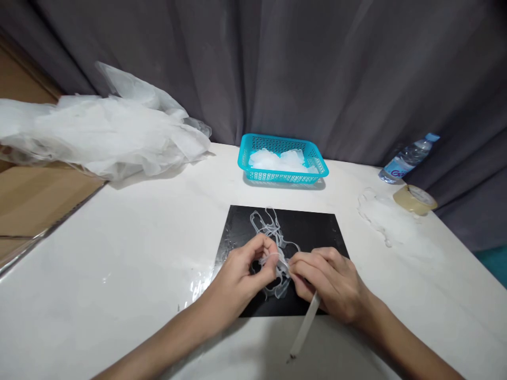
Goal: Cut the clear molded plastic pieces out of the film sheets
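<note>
A tangle of thin whitish translucent strips (273,229) lies on a black mat (312,227) at the middle of the table. Over it, my left hand (251,269) pinches part of the strips between thumb and forefinger. Close by on the right, my right hand (328,279) has its fingers closed on the same whitish material. A slim white tool (306,326) sticks out beneath my right palm, its dark tip pointing down toward the table's front. My right fingers hide its other end.
A turquoise basket (283,177) with white pieces stands behind the mat. Piled white sheeting (119,132) and a cardboard box (43,195) are at left. On the right are a water bottle (407,161), a tape roll (415,199) and loose whitish scraps (390,219). A grey curtain (297,68) hangs behind.
</note>
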